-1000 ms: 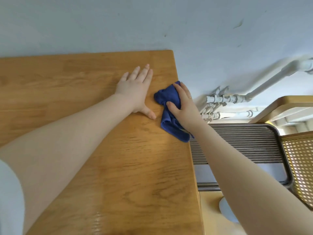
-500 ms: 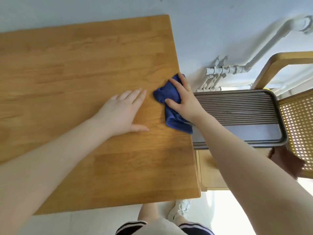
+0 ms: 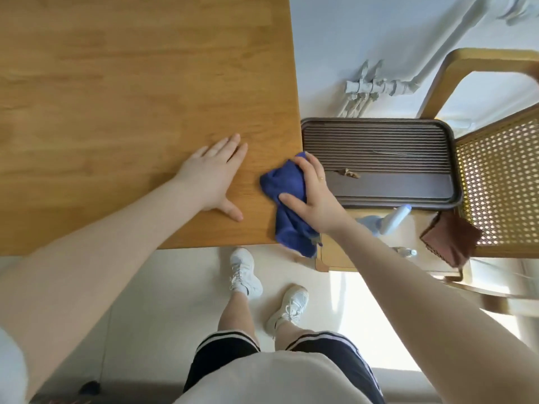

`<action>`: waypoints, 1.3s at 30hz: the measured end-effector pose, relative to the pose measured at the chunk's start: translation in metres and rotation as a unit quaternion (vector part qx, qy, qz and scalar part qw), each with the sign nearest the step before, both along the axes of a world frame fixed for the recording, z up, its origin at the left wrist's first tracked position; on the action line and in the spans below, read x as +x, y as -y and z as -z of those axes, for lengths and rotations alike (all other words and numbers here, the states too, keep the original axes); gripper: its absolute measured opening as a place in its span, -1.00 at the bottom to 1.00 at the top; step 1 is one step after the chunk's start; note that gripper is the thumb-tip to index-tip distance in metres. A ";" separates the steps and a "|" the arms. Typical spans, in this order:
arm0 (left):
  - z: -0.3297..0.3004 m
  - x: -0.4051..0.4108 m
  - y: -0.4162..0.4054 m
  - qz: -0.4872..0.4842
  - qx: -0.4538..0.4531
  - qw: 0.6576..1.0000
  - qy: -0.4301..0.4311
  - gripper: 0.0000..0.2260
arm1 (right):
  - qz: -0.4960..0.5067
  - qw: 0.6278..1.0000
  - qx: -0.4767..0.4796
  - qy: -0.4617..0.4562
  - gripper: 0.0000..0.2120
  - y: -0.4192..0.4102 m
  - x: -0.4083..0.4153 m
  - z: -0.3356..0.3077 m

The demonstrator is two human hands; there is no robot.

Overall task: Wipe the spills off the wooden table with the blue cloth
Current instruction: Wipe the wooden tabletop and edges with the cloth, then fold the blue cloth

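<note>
The wooden table (image 3: 116, 97) fills the upper left of the head view. A crumpled blue cloth (image 3: 287, 199) lies at the table's near right corner, one end hanging over the front edge. My right hand (image 3: 313, 196) presses down on the cloth, fingers curled over it. My left hand (image 3: 217, 176) lies flat on the wood just left of the cloth, fingers apart, holding nothing. I see no clear spill on the wood.
A dark ribbed tray (image 3: 379, 161) with a small brown scrap sits right beside the table edge. A cane-seat wooden chair (image 3: 501, 182) stands at the right, with a brown cloth (image 3: 450, 240) and a spray bottle (image 3: 393, 220) below the tray. White pipes (image 3: 379, 88) run along the wall.
Both hands and the cloth have drawn back along the right edge to the near corner. The view has tilted down, so my legs and shoes now show.
</note>
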State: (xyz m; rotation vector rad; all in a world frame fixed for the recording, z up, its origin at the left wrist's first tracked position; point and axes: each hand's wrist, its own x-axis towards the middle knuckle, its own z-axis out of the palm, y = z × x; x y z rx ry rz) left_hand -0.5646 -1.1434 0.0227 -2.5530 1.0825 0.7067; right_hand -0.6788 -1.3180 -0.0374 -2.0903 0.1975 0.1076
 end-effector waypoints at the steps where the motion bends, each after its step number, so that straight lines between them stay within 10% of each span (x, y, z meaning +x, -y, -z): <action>1: -0.001 -0.001 0.000 -0.001 0.004 1.000 0.003 0.22 | 0.018 1.000 0.004 -0.005 -0.34 0.003 0.012 -0.004; 6: -0.001 -0.019 0.002 -0.030 0.005 0.998 0.053 0.21 | 0.006 0.976 -0.210 -0.055 -0.48 -0.002 0.023 -0.022; 10: -0.015 -0.017 -0.014 -0.148 -0.099 0.977 -0.116 -0.06 | -0.082 0.934 -0.321 -0.130 -0.56 0.007 0.032 -0.070; 15: -0.069 -0.014 -0.051 -0.370 -0.427 0.777 -0.278 -0.66 | -0.058 0.993 -0.066 -0.079 -0.45 -0.064 0.082 -0.125; 22: -0.110 -0.021 -0.183 -0.525 -0.578 0.615 -0.114 -0.76 | -0.185 0.967 0.145 -0.099 -0.49 -0.205 0.130 -0.177; 26: -0.123 -0.013 -0.282 -0.569 -0.597 0.565 -0.021 -0.86 | -0.289 0.952 0.091 -0.051 -0.79 -0.313 0.152 -0.192; 33: -0.133 -0.018 -0.501 -0.652 -0.558 0.510 0.054 -0.89 | -0.343 0.912 -0.156 0.161 -0.55 -0.554 0.181 -0.187; 39: -0.140 -0.001 -0.652 -0.697 -0.620 0.343 0.107 -0.85 | -0.456 0.887 0.053 0.052 -0.80 -0.728 0.206 -0.196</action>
